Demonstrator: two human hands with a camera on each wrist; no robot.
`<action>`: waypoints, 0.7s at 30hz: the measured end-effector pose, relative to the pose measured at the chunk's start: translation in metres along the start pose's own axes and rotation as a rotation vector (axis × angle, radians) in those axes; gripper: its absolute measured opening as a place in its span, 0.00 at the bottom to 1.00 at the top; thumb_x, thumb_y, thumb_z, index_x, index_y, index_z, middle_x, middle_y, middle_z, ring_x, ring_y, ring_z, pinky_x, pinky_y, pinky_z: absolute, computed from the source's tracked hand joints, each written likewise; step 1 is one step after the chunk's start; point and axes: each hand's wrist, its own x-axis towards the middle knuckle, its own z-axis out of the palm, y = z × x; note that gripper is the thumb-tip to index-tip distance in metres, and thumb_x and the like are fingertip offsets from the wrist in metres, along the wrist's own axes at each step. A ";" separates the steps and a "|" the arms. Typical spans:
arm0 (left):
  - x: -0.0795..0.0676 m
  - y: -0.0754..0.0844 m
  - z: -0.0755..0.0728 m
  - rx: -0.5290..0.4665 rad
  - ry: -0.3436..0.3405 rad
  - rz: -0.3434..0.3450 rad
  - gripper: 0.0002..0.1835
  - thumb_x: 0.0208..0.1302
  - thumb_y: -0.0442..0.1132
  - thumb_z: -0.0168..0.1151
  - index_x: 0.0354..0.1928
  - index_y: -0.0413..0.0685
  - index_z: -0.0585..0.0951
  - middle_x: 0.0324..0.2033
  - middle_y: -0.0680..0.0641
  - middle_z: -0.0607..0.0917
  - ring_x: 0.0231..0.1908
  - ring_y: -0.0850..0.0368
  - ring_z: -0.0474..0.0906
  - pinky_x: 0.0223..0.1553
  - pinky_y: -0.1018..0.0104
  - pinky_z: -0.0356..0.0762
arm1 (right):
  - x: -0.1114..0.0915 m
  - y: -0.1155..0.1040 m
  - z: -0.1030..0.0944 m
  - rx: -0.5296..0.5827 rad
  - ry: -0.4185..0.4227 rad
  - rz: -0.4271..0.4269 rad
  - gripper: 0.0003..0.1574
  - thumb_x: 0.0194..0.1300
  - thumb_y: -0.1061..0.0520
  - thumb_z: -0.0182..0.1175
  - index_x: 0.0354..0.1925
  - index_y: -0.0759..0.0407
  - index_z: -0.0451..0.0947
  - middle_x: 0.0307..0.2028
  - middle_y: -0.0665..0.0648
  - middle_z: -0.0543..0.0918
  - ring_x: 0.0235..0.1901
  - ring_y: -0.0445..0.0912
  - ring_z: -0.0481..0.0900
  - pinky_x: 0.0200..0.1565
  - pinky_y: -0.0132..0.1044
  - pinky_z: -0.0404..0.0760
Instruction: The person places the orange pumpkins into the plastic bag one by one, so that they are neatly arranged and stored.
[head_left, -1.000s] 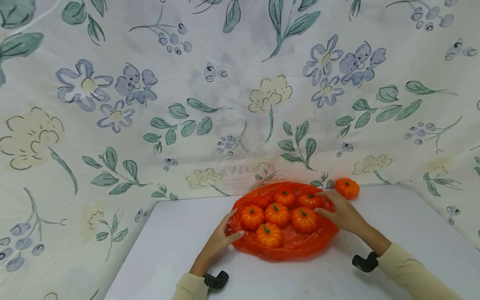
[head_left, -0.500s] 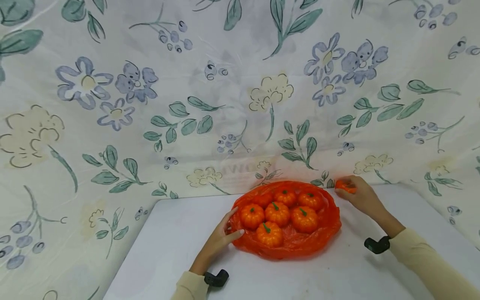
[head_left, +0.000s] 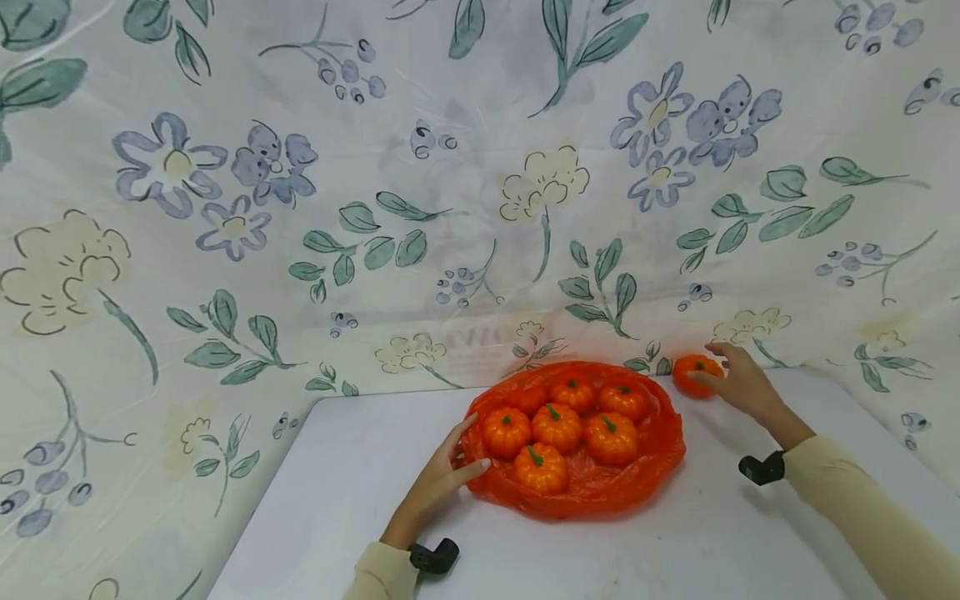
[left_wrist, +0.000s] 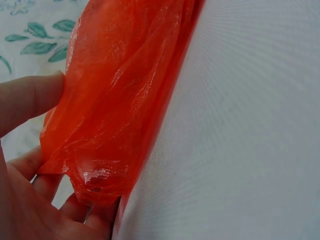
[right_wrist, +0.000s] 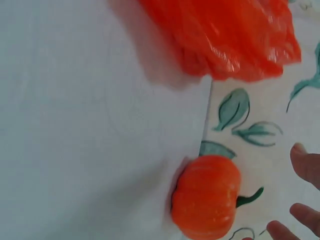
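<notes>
An orange-red plastic bag (head_left: 600, 490) lies spread open on the table, with several small orange pumpkins (head_left: 557, 428) with green stems inside it. My left hand (head_left: 435, 479) holds the bag's left side, thumb toward the front; in the left wrist view its fingers curve round the crinkled plastic (left_wrist: 115, 85). Right of the bag, one loose pumpkin (head_left: 686, 375) sits at the table's back edge. Beside it is my right hand (head_left: 744, 385), fingers spread and thumb overlapping the pumpkin in the head view. The right wrist view shows a gap between the fingertips (right_wrist: 300, 150) and this pumpkin.
The white table (head_left: 330, 492) ends at the back against a hanging floral cloth (head_left: 300, 250). Black wrist cameras sit on the left wrist (head_left: 435, 556) and the right wrist (head_left: 761, 469).
My right hand has gone from the bag's right rim over to the loose pumpkin, covered it, then drawn slightly back to the right with fingers spreading. The left hand stays at the bag.
</notes>
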 end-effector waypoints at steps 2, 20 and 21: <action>-0.001 0.000 0.000 -0.001 -0.013 0.004 0.40 0.64 0.45 0.65 0.76 0.55 0.60 0.72 0.40 0.66 0.61 0.42 0.71 0.63 0.41 0.73 | 0.003 0.004 -0.002 0.006 -0.022 0.023 0.52 0.68 0.41 0.63 0.73 0.71 0.53 0.69 0.79 0.57 0.64 0.75 0.60 0.57 0.66 0.75; -0.001 0.000 -0.001 -0.038 -0.024 -0.015 0.40 0.65 0.45 0.65 0.76 0.57 0.60 0.73 0.41 0.65 0.62 0.44 0.71 0.62 0.45 0.75 | 0.021 0.020 0.002 0.106 -0.162 0.169 0.62 0.67 0.37 0.61 0.77 0.68 0.41 0.74 0.79 0.42 0.69 0.78 0.48 0.65 0.73 0.60; -0.001 0.001 -0.001 -0.039 -0.023 -0.014 0.40 0.65 0.45 0.65 0.76 0.58 0.60 0.73 0.41 0.65 0.61 0.44 0.71 0.62 0.46 0.75 | 0.022 0.022 0.002 0.114 -0.161 0.177 0.62 0.66 0.37 0.62 0.77 0.68 0.41 0.74 0.79 0.42 0.69 0.78 0.47 0.65 0.74 0.59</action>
